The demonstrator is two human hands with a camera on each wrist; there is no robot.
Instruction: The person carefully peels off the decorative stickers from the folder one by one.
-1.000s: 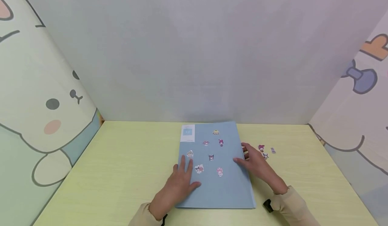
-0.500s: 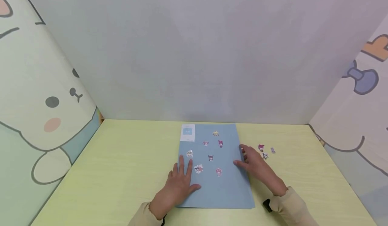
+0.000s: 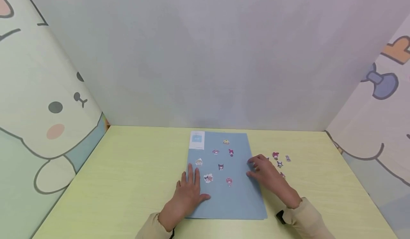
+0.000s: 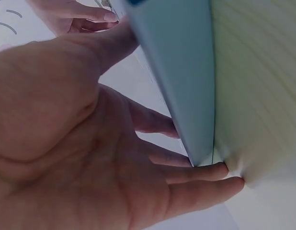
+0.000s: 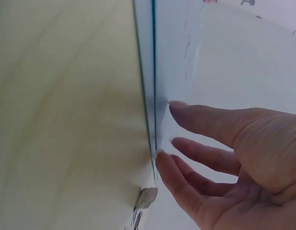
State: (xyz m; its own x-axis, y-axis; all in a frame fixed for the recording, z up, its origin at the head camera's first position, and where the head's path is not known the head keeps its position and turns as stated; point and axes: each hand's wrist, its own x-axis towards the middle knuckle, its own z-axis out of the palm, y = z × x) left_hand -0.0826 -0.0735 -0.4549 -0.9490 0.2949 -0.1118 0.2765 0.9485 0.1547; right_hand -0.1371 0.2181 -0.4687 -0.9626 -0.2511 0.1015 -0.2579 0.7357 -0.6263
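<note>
A light blue folder (image 3: 237, 203) lies closed on the table, with several small cartoon stickers (image 3: 221, 166) scattered on its cover and a white label (image 3: 196, 140) at its upper left corner. My left hand (image 3: 187, 195) rests on the folder's left side, fingers spread. In the left wrist view, two of its fingertips touch the tabletop beside the folder's edge. Over the right edge is my right hand (image 3: 267, 173), its thumb and fingers apart and loosely bent. Its fingertips touch the folder near that edge, as the right wrist view shows. Nothing is pinched between them.
Several loose stickers (image 3: 279, 164) lie on the pale yellow table (image 3: 137, 167) right of the folder, some partly hidden by the right hand. A plain grey backdrop (image 3: 205, 71) stands behind, flanked by cartoon-printed side panels (image 3: 54, 132).
The cover's right side, slightly raised a second ago, has come down flat. The folder has shifted a little left. My right hand has moved left with it, uncovering more loose stickers.
</note>
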